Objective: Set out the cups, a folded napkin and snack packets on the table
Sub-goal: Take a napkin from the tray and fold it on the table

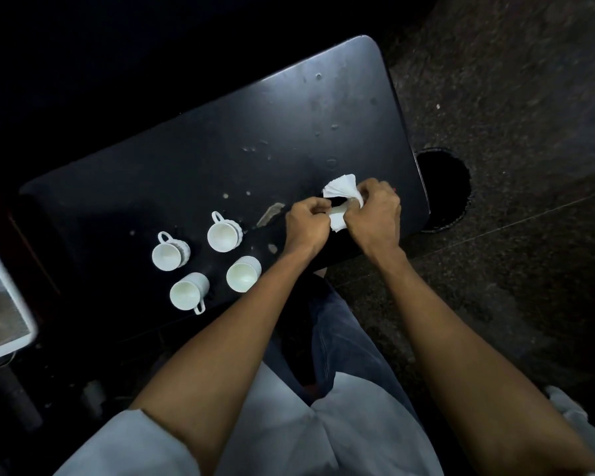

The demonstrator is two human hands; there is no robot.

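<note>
Four white cups (pixel 207 261) empty on black table (pixel 186 149), both hands (pixel 340 218) pinching white napkin (pixel 340 190)

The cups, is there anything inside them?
All four cups look empty: pale insides show in each, with no drink visible. They stand on the black table. What lies under each cup is covered by the cup itself.

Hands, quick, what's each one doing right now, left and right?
Left hand: fingers curled, pinching the white napkin.
Right hand: fingers curled, gripping the same napkin from the other side.
</note>
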